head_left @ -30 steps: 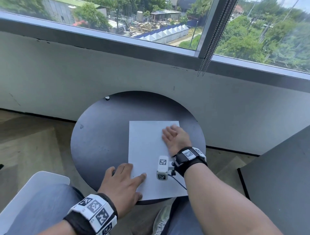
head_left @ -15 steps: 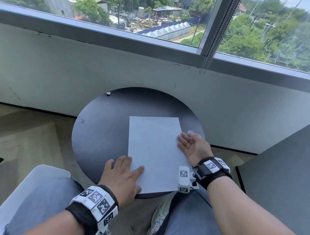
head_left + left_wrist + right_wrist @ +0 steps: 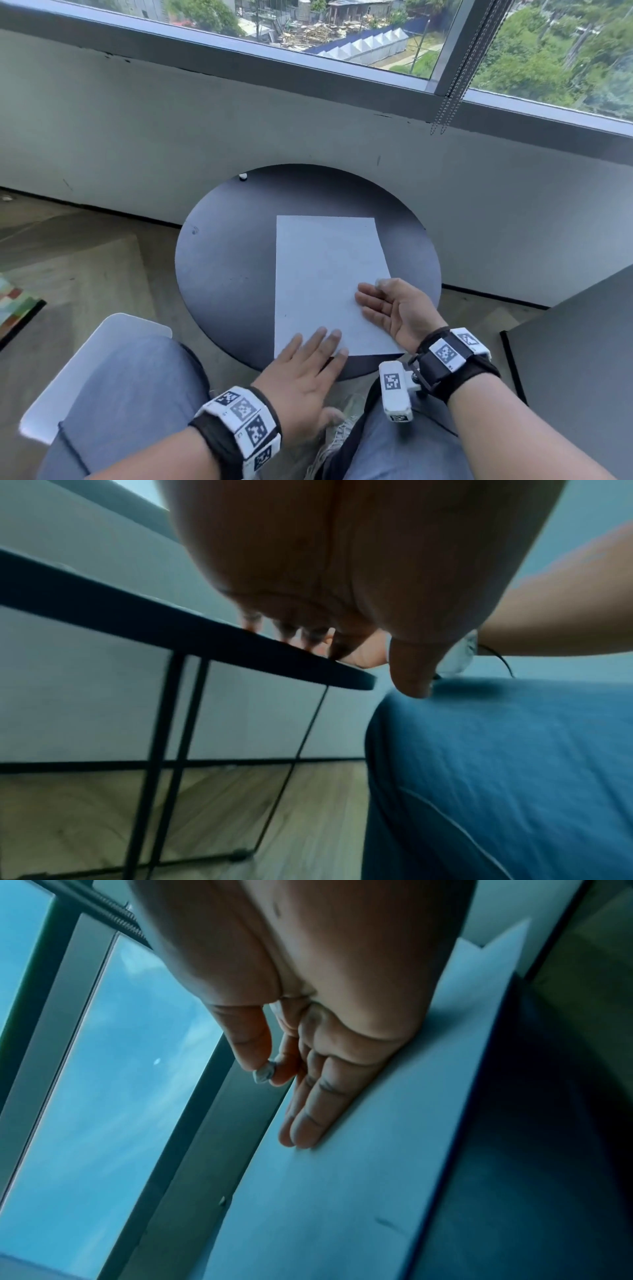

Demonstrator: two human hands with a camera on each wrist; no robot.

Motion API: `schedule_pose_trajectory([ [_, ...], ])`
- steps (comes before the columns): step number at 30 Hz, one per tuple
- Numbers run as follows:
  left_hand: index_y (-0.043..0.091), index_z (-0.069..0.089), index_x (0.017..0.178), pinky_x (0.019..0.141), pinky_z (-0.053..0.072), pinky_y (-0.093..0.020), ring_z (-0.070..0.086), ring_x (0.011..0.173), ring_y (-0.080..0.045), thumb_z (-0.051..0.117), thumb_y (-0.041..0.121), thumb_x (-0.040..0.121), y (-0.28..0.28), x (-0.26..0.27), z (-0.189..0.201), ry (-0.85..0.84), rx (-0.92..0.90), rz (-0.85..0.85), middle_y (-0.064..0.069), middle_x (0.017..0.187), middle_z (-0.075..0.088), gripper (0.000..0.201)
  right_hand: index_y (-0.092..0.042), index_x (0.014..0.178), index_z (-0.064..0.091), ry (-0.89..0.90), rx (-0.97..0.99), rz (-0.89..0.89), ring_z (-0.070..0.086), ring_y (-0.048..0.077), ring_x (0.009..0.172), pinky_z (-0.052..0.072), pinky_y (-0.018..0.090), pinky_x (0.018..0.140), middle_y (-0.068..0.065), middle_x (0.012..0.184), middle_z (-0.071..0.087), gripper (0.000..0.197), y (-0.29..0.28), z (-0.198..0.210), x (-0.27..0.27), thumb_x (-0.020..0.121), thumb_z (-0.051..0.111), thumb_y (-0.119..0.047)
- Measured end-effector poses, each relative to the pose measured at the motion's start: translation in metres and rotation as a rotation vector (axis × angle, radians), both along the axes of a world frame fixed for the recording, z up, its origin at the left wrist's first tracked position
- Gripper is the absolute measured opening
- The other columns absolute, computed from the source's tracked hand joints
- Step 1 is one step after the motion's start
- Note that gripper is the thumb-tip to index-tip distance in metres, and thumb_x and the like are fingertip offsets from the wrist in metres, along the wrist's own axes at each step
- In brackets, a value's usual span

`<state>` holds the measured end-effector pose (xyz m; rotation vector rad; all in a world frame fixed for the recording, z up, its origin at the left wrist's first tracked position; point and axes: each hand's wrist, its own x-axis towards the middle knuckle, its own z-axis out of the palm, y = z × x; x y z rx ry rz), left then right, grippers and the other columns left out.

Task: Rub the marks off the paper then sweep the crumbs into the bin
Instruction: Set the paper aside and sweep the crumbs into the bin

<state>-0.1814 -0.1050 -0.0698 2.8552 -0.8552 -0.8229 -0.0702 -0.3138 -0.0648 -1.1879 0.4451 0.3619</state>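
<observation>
A white sheet of paper (image 3: 322, 267) lies on the round black table (image 3: 226, 267). My left hand (image 3: 318, 370) presses its straight fingers flat on the sheet's near left corner; in the left wrist view those fingertips (image 3: 287, 638) sit at the table's edge (image 3: 137, 615). My right hand (image 3: 380, 301) stands on its little-finger side at the paper's right edge, palm facing left. Its thumb and forefinger pinch a small grey-white eraser (image 3: 379, 283), also seen in the right wrist view (image 3: 263, 1073), while the other fingers (image 3: 308, 1123) lie straight along the paper (image 3: 377, 1150). A short dark mark (image 3: 385, 1222) shows on the sheet.
A tiny white object (image 3: 243, 176) sits at the table's far left rim, near the grey wall under the window. A white chair seat (image 3: 102, 342) is by my left leg. A dark tabletop (image 3: 582, 359) stands to the right. Wooden floor surrounds the table.
My right hand came back from the paper's middle to its right edge and turned onto its side. My left hand slid right along the near edge, further onto the paper.
</observation>
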Motion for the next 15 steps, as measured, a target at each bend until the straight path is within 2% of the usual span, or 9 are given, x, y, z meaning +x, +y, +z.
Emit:
schedule_pose_trajectory([
  [3,0.02,-0.013,0.161,0.125,-0.012,-0.044,-0.029,0.151,-0.017,0.01,0.085,0.084,0.029,0.012,0.006,-0.014,0.064,0.22,-0.002,0.165,-0.03,0.104,-0.011,0.103,0.056,-0.022,-0.029,-0.004,0.073,0.028,0.097,0.061,0.036,0.077,0.02,0.12,0.071,0.006,0.002,-0.001,-0.002,0.103,0.052,-0.015],
  [5,0.018,-0.01,0.162,0.126,-0.008,-0.046,-0.024,0.154,-0.021,0.015,0.081,0.09,0.045,0.019,0.015,-0.043,0.099,0.384,-0.004,0.167,-0.026,0.099,-0.01,0.104,0.057,-0.032,-0.051,-0.009,0.073,0.028,0.099,0.061,0.036,0.079,0.019,0.119,0.071,0.007,0.004,-0.001,-0.003,0.103,0.052,-0.015],
  [7,0.017,-0.012,0.161,0.126,-0.008,-0.046,-0.026,0.153,-0.023,0.025,0.074,0.097,0.045,0.018,0.023,-0.085,0.078,0.383,-0.006,0.166,-0.029,0.094,-0.011,0.103,0.057,-0.041,-0.059,-0.017,0.073,0.028,0.101,0.061,0.035,0.079,0.019,0.119,0.071,0.006,0.004,-0.002,-0.004,0.103,0.052,-0.015],
  [9,0.017,-0.015,0.16,0.126,-0.009,-0.045,-0.029,0.152,-0.02,0.028,0.07,0.099,0.032,0.009,0.027,-0.055,0.014,0.236,-0.004,0.164,-0.033,0.092,-0.012,0.102,0.057,-0.045,-0.06,-0.022,0.073,0.028,0.1,0.061,0.033,0.077,0.019,0.12,0.071,0.006,0.005,-0.003,-0.004,0.103,0.052,-0.015],
  [11,0.018,-0.014,0.161,0.126,-0.01,-0.047,-0.027,0.153,-0.018,0.028,0.071,0.099,0.022,0.003,0.023,0.003,0.038,0.129,-0.004,0.166,-0.029,0.091,-0.012,0.102,0.057,-0.045,-0.06,-0.028,0.074,0.026,0.097,0.061,0.032,0.075,0.019,0.12,0.071,0.006,0.006,-0.003,-0.004,0.103,0.052,-0.015],
  [12,0.017,-0.012,0.161,0.125,-0.009,-0.05,-0.024,0.153,-0.018,0.027,0.071,0.099,0.024,0.005,0.021,0.014,0.07,0.15,-0.004,0.167,-0.026,0.091,-0.012,0.102,0.057,-0.043,-0.057,-0.03,0.074,0.026,0.096,0.062,0.032,0.074,0.019,0.12,0.071,0.006,0.006,-0.002,-0.005,0.103,0.052,-0.015],
  [15,0.015,-0.004,0.162,0.125,-0.004,-0.055,-0.016,0.156,-0.023,0.027,0.07,0.098,0.041,0.027,0.03,-0.048,0.128,0.4,-0.006,0.17,-0.017,0.089,-0.011,0.103,0.056,-0.046,-0.052,-0.033,0.074,0.025,0.094,0.062,0.032,0.074,0.02,0.122,0.07,0.007,0.005,-0.001,-0.006,0.104,0.051,-0.015],
])
